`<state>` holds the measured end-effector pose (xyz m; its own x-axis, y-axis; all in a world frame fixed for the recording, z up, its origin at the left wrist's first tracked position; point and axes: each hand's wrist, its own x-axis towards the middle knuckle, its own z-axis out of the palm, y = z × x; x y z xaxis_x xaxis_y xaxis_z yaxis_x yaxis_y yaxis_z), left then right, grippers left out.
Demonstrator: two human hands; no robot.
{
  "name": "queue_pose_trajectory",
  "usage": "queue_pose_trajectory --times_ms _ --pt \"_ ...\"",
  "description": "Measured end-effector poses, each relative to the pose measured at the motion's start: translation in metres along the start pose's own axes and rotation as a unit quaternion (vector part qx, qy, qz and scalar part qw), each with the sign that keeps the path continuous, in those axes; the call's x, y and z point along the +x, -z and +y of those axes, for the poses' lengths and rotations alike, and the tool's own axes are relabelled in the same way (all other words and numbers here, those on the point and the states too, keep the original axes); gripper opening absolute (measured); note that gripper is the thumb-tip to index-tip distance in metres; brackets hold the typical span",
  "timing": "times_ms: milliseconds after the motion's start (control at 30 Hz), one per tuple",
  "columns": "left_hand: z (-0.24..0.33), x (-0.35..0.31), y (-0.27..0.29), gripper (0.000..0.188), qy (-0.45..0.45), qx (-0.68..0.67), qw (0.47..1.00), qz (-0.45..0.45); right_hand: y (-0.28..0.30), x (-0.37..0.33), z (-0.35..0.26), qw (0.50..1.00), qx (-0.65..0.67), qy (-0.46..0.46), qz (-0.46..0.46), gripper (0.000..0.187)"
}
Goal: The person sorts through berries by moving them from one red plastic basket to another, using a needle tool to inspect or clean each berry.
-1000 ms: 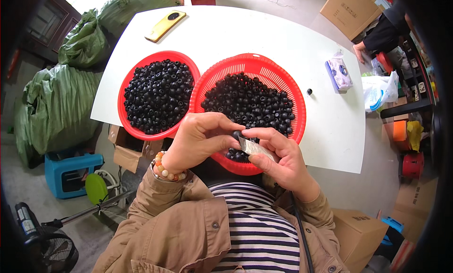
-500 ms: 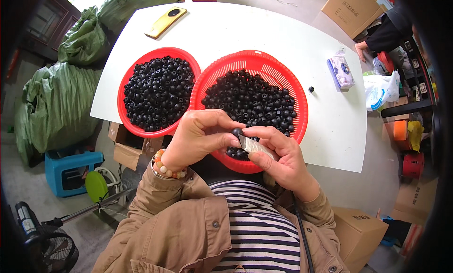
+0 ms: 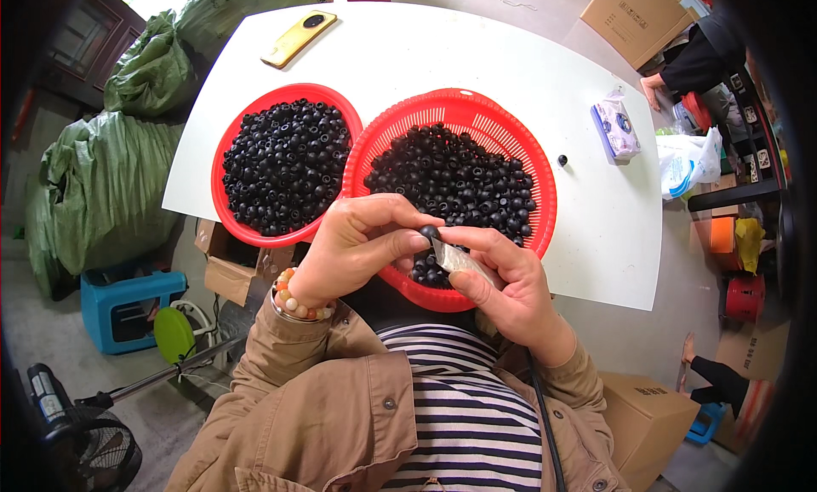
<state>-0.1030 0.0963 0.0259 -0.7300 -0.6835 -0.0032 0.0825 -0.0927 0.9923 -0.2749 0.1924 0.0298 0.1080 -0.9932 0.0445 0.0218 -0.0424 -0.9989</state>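
My left hand, with a beaded bracelet at its wrist, pinches a small round black cap-like piece between thumb and fingertips. My right hand is closed round the pale wrapped handle of a small blade. Its tip touches or nearly touches the black piece; the exact contact is too small to tell. Both hands are over the near edge of a red slotted basket full of similar black pieces. To its left stands a red basin heaped with more hollow black pieces.
On the white table lie a yellow phone, a tissue pack and one loose black piece. Green sacks, a blue stool and a fan are at left. Cardboard boxes stand at right.
My hands stay almost in place, with the black piece turned or shifted slightly against the blade. At the lower right, another person's leg and bare foot have come into view.
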Motion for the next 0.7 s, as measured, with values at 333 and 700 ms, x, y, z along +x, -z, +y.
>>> queue_pose_trajectory --times_ms 333,700 --pt "-0.005 0.001 -0.001 0.016 -0.017 0.012 1.0 0.018 -0.001 0.0 0.003 1.0 -0.009 0.006 0.014 0.034" --pt "-0.009 0.002 -0.013 0.018 -0.134 0.108 0.981 0.087 -0.003 0.0 0.004 0.999 0.006 0.021 0.035 0.03"
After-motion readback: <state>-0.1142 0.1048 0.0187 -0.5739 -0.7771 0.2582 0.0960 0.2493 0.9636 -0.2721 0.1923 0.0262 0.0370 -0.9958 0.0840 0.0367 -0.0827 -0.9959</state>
